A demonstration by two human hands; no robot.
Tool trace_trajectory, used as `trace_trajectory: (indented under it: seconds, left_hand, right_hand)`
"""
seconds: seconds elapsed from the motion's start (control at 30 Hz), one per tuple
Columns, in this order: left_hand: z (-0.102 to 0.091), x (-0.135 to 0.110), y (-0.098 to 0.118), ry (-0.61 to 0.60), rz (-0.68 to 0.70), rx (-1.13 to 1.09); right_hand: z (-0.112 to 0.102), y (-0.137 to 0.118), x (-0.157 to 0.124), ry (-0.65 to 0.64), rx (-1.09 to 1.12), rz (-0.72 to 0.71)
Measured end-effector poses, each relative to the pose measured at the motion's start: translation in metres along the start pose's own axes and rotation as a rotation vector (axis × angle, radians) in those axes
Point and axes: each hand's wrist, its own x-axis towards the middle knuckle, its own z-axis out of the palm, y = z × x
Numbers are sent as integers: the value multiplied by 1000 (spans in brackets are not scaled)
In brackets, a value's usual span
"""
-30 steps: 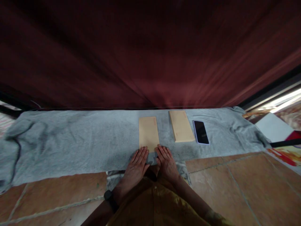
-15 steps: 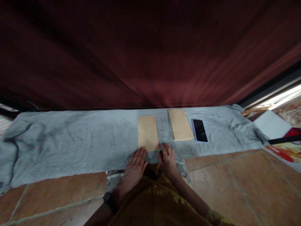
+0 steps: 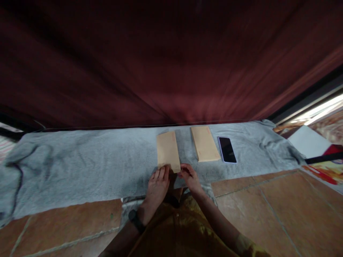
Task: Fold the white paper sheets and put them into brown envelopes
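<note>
A brown paper envelope (image 3: 168, 150) with small red print lies in front of me on a grey cloth, its near edge slightly raised. My left hand (image 3: 158, 181) grips that near edge, fingers on top and bent; the thumb is hidden. At the near right corner, my right hand (image 3: 189, 176) has its fingers curled in and touching the envelope, apparently pinching it. To the right rests a thick stack of similar brown envelopes (image 3: 205, 144). A phone with a dark screen and pale purple case (image 3: 227, 150) lies beside the stack.
The grey cloth (image 3: 88, 164) covers a long, narrow surface. Behind it hangs a dark red curtain (image 3: 171, 71). Tiled floor (image 3: 249, 207) shows on the near side. At the far right are a white sheet (image 3: 310, 141) and a colourful printed item (image 3: 324, 171).
Both hands have moved inward onto the envelope's near edge. My fingers have bent, the left ones from lying flat, and the envelope has tilted slightly with its near edge lifting.
</note>
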Motion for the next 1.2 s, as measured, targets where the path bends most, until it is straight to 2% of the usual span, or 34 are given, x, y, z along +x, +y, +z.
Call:
trace_trajectory:
  seconds: [0.07, 0.17, 0.27, 0.37, 0.43, 0.53, 0.63, 0.7, 0.83, 1.03, 1.2]
  left_hand:
    - [-4, 9, 2, -7, -37, -10]
    - [-13, 21, 1, -28, -116, -72]
    - [-24, 32, -4, 20, -262, -279]
    - [-33, 40, -9, 146, -490, -762]
    - [-35, 43, -10, 232, -662, -1181]
    - [-28, 44, -3, 332, -869, -1693]
    - [-16, 39, 11, 323, -1029, -1974]
    - [-7, 35, 19, 277, -1096, -2043]
    - [3, 28, 20, 200, -1116, -2029]
    - [7, 21, -8, 211, -1111, -1903]
    - [6, 16, -23, 73, -1066, -1758]
  right_hand:
    - [9, -10, -3, -7, 125, 51]
    - [21, -26, -6, -52, 178, 59]
    - [27, -36, -6, -74, 170, 12]
    - [25, -34, -4, 22, 109, -32]
    - [22, -28, -3, 73, 131, 54]
    - [21, -20, -3, 22, 224, 249]
    - [25, -16, -4, -21, 250, 305]
    - [27, -14, -4, -23, 244, 280]
    - [25, -9, 0, -10, 162, 241]
    - [13, -4, 7, 34, 100, 267]
    - [8, -2, 12, 52, 60, 288]
